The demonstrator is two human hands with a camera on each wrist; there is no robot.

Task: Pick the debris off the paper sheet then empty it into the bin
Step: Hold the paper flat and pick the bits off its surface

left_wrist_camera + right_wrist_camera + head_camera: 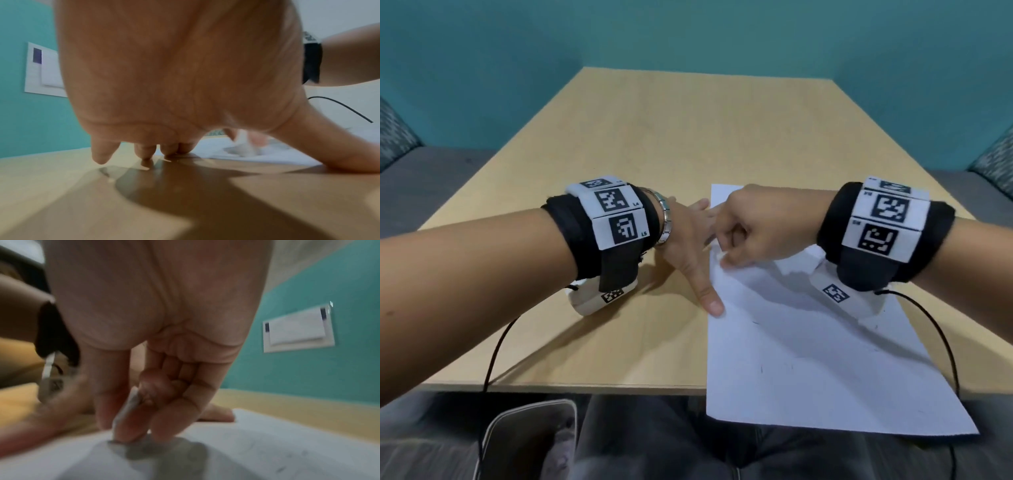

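A white paper sheet (808,359) lies on the right of the wooden table (654,137), its near end hanging over the table's front edge. Tiny dark specks (761,368) are scattered on it. My left hand (690,246) lies flat with spread fingers on the wood beside the sheet's left edge, its thumb tip on that edge. My right hand (743,236) is curled over the same edge. In the right wrist view my right hand (127,430) pinches a small whitish scrap (131,402) between thumb and forefinger, just above the paper (267,443).
A grey-rimmed bin (527,431) stands below the table's front edge at the lower left, beside my legs. Black cables hang from both wrists. Grey seats flank the table, and a teal wall stands behind it.
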